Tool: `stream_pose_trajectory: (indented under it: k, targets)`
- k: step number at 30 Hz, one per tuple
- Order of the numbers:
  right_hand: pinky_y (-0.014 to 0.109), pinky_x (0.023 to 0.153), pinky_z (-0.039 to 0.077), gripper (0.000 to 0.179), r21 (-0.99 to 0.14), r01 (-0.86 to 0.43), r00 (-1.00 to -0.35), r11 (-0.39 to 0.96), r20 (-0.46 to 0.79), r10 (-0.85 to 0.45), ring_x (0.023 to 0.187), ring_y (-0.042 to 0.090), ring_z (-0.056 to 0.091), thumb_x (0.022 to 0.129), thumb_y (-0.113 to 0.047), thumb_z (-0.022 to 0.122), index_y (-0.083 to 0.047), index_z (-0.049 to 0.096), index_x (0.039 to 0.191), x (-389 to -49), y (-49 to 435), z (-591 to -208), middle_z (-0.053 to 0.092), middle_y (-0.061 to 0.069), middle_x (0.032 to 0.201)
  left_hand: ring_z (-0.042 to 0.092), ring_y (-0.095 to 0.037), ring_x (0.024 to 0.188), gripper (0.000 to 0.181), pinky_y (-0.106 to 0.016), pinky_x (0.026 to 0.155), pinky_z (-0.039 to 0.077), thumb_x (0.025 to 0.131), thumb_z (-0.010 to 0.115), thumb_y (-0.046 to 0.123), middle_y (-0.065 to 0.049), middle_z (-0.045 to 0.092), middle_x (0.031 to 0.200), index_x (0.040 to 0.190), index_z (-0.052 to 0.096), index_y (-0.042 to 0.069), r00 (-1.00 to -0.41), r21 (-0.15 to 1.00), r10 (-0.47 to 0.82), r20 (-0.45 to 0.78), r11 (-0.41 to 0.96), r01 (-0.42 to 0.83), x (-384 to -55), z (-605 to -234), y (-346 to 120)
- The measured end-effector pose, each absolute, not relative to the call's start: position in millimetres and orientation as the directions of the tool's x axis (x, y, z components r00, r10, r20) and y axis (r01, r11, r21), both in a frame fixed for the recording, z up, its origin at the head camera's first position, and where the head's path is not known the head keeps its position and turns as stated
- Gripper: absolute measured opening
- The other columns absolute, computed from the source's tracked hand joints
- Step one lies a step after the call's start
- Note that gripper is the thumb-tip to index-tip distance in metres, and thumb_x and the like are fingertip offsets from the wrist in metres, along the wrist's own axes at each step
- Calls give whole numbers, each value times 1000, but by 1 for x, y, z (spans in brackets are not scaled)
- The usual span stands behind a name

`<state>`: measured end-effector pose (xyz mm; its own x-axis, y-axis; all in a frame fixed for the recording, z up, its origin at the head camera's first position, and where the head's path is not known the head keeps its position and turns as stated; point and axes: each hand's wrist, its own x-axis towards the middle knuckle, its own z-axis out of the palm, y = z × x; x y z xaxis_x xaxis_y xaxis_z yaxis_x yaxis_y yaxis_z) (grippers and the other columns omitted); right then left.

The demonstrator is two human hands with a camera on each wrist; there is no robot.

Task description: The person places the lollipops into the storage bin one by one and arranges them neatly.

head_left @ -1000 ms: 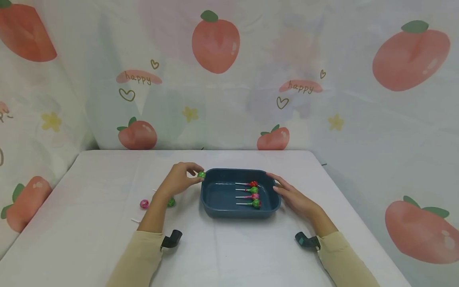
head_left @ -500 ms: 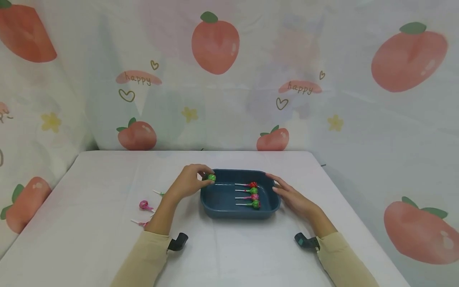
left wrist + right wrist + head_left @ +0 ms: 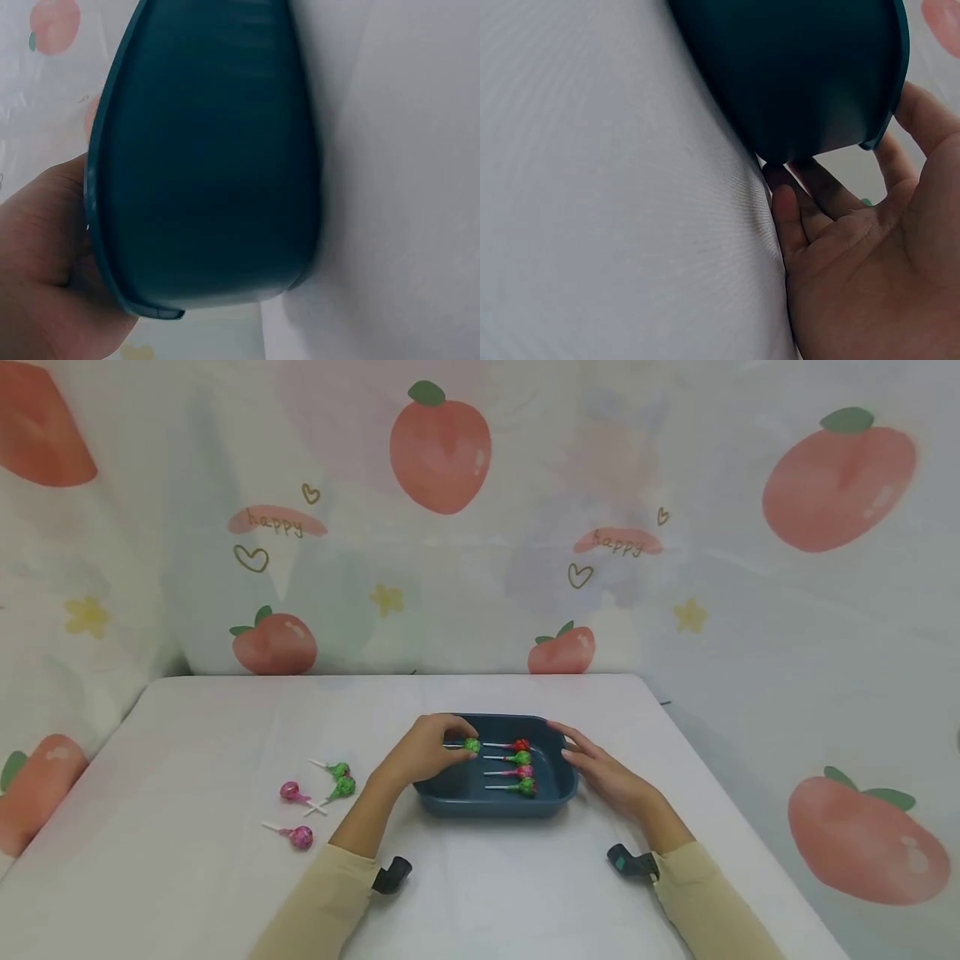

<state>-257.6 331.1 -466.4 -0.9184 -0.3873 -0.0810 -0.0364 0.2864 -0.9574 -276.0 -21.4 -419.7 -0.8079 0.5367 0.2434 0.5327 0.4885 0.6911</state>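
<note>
In the head view a dark blue plastic box (image 3: 491, 808) stands on the white table. Over its left half, my left hand (image 3: 431, 747) pinches a green lollipop (image 3: 471, 744) between thumb and fingers, the stick pointing left. My right hand (image 3: 611, 768) holds the box by its right end, thumb at the rim. Several lollipops lie inside in a column with heads to the right: a red one (image 3: 521, 744) at the top, then a green one (image 3: 522, 758), a pink one (image 3: 524, 772) and another green one (image 3: 527, 787). In the left wrist view the box wall (image 3: 210, 172) hides the left fingertips.
Left of the box, several loose lollipops lie on the table (image 3: 225, 760): two green ones (image 3: 343, 787) close together, a pink one (image 3: 290, 791) with its stick crossing another, and a second pink one (image 3: 302, 837) nearer me. A fruit-printed curtain (image 3: 480, 568) hangs behind.
My left hand has carried the green lollipop rightward from the box's left rim to over its inside. The loose lollipops have come out from behind the left arm. The right hand keeps its place.
</note>
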Motion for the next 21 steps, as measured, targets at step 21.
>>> stream_pose_trajectory:
  k: [21]
  targets:
    - [71,115,-2,53,-958,-25,-915,286,-93,-392,156,30,-2,111,-36,48,-39,32,161,-258,333,-466,12,0,171,63,-19,104,24,-35,91,52,91,83,16,4,71,112,114,77,13,-716,670,675,180,449,591,-277,-428,10]
